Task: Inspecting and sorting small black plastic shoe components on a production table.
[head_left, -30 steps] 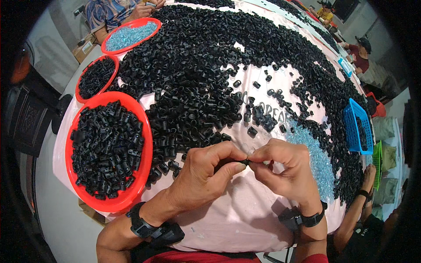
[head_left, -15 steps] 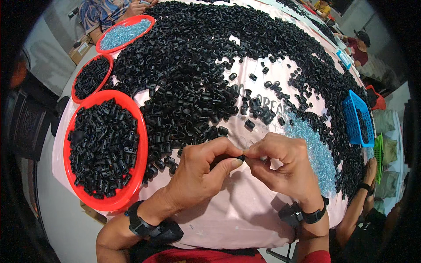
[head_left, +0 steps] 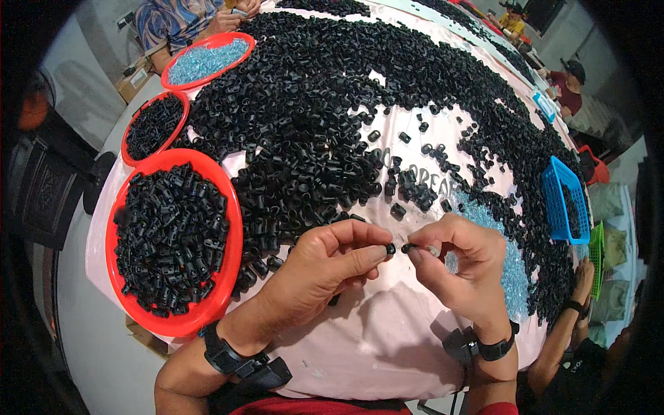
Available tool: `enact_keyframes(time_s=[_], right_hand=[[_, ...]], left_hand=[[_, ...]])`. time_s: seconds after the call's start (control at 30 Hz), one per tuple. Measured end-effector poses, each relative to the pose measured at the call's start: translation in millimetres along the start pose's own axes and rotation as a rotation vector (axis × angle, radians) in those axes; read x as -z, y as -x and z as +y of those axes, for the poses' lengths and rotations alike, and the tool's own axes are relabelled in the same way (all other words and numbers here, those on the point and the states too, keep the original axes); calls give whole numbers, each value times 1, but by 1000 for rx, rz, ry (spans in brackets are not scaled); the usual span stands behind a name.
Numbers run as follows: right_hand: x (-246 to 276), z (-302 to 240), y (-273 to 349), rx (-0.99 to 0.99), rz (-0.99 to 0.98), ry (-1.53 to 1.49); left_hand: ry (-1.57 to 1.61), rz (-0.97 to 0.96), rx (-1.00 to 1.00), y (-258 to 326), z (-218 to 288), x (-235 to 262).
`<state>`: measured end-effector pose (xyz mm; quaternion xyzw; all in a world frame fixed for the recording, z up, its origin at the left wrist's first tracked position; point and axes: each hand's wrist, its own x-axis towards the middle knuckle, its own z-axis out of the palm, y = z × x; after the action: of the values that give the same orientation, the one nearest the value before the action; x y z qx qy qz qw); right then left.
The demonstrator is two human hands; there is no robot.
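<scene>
Black plastic pieces [head_left: 398, 247], one pinched in the fingertips of each closed hand, left hand [head_left: 325, 266] and right hand [head_left: 460, 266], meet at lower centre of the frame over the pink table [head_left: 387, 332], where a slip could lose them in the black heap [head_left: 325, 111].

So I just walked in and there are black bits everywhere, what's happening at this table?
A person holds two small black plastic pieces tip to tip: one pinched in the left hand, one in the right hand, above the pale tablecloth. A huge heap of black tubular parts covers the table. At the left, red round trays hold more black parts, and a far one holds light blue bits. A blue basket sits to the right. Other people sit around the edges.
</scene>
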<state>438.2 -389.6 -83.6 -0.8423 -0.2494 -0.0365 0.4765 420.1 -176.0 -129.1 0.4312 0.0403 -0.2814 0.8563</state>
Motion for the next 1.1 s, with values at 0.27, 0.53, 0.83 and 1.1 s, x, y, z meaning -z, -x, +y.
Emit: enact_keyframes(time_s=[0.27, 0.53, 0.83, 1.1], right_hand=[[-10, -2, 0, -209, -26, -146], [-6, 3, 0, -180, -16, -150], [-4, 10, -1, -188, -16, -160], [-2, 9, -3, -49, -51, -2]], left_hand=[[-60, -33, -18, -2, -3, 3], [-209, -5, -54, -1, 0, -3], [-214, 8, -68, -1, 2, -1], [-297, 35, -130, -3, -2, 0]])
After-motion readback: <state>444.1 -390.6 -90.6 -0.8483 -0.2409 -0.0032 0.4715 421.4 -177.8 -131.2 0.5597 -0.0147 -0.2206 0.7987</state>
